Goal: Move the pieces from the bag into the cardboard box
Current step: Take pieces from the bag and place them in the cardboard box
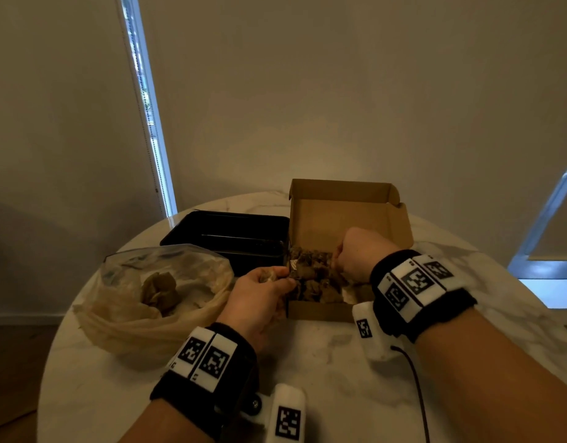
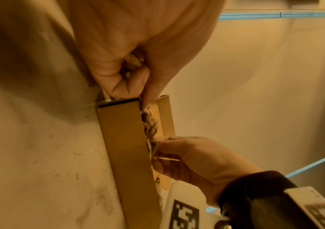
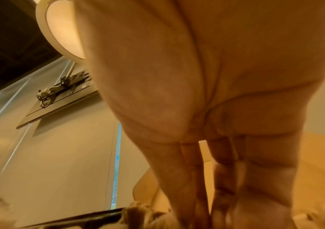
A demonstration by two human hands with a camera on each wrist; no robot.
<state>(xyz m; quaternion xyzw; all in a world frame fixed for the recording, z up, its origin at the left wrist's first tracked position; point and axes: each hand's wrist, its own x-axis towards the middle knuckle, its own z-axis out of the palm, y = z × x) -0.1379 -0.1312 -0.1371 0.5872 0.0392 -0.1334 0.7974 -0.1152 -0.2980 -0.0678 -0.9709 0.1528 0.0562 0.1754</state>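
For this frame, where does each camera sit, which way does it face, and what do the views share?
Head: above the table, looking forward and down at bag, black tray and cardboard box; both forearms show.
Left wrist: under the left hand, whose fingers grip pieces at the box's corner; right hand shows beyond.
Right wrist: under the right palm, looking along straight fingers into the pieces.
Shared: box, pieces.

It's dim in here; cold daylight slips through the window gap point(image 1: 148, 116) at the left and glares off the tabletop point(image 1: 323, 356). Both wrist views glow orange, soft and smeared, with walls bowing toward the edges.
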